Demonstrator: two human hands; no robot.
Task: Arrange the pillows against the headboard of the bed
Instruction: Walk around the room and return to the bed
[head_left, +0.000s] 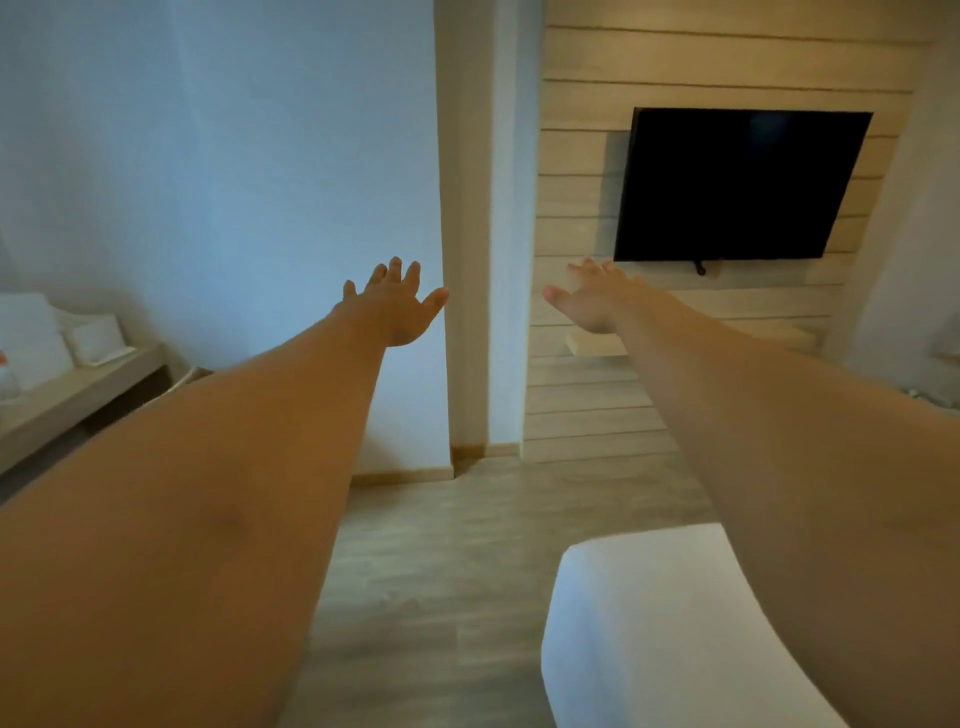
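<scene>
Pillows: none in view, nor the headboard. Fingers of left hand (397, 306) and right hand (592, 299) spread wide, holding nothing, raised left of the black wall-mounted television (737, 184). White bed corner (639, 623) lies below the television. Best turn toward the bed's head first.

Both forearms are bare up to the frame's edge, with no sleeve, watch or ring visible on the left hand (396, 306) or right hand (592, 301).
</scene>
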